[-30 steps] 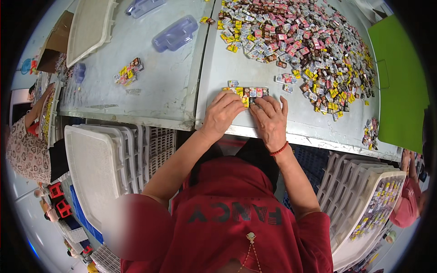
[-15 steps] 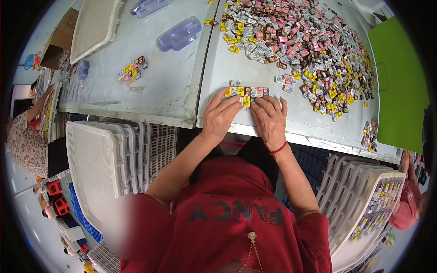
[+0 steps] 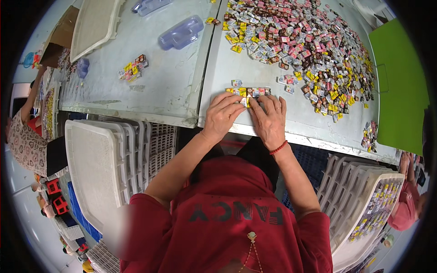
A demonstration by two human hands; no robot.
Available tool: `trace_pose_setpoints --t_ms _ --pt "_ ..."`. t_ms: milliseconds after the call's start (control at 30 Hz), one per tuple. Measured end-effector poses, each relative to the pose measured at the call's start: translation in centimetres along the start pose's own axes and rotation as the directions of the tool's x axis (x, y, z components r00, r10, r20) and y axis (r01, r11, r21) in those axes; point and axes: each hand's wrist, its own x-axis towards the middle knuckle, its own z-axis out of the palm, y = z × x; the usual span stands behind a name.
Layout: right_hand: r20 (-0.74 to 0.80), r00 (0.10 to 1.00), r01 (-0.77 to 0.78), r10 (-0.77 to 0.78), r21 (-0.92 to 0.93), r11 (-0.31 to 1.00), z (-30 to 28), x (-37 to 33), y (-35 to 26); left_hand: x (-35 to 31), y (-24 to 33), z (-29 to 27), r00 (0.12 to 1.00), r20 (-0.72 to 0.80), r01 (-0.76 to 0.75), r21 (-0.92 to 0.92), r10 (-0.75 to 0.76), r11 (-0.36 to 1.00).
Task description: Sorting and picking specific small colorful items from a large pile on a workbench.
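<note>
A short row of small carton-shaped blocks point(image 3: 256, 92) in yellow, white, brown and pink lies near the table's front edge. Just below it, my left hand point(image 3: 220, 117) has its fingers bent together on small carton-shaped blocks point(image 3: 245, 102), white and yellow, of a second row. From the other side my right hand point(image 3: 269, 120), with a red bead bracelet on the wrist, presses thumb and index finger against the same blocks. Its other fingers arch over the row's right end. Fingertips hide part of the second row. One loose white-blue block point(image 3: 236, 83) sits just beyond.
A big heap of similar blocks point(image 3: 291, 41) covers the far right of the table. Left of the seam are a small grouped cluster point(image 3: 133, 68) and clear bluish plastic trays point(image 3: 181, 32). White trays point(image 3: 91, 168) stand stacked below, left and right. A green panel point(image 3: 398, 86) borders the right side.
My left fingers have drawn in from the upper row's left end toward the lower row, uncovering that end. My right hand has barely moved. A co-worker at far left has raised an arm.
</note>
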Motion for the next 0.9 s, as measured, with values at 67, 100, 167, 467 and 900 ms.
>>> trace_pose_setpoints --t_ms 67,100,167,467,900 --pt "-0.001 1.000 -0.001 0.001 0.008 1.000 0.0 0.0 -0.1 0.1 -0.1 -0.1 1.000 0.021 -0.021 -0.001 0.021 1.000" --pt "-0.009 0.999 -0.035 0.035 0.034 0.999 0.0 0.1 -0.1 0.3 -0.1 -0.2 0.998 0.041 -0.042 -0.002 0.042 0.999" --pt "-0.016 0.997 -0.070 0.071 0.060 0.996 -0.1 0.3 -0.1 0.3 0.2 -0.4 0.998 0.035 -0.049 0.012 0.049 0.999" --pt "-0.023 0.999 -0.044 0.046 0.088 0.995 0.3 1.5 0.3 0.5 0.0 -0.4 0.990 0.109 -0.092 0.062 0.085 0.994" --pt "-0.026 0.986 -0.164 0.166 0.064 0.984 1.0 2.1 0.4 0.2 0.1 0.0 0.993 0.099 -0.067 0.017 0.065 0.998"
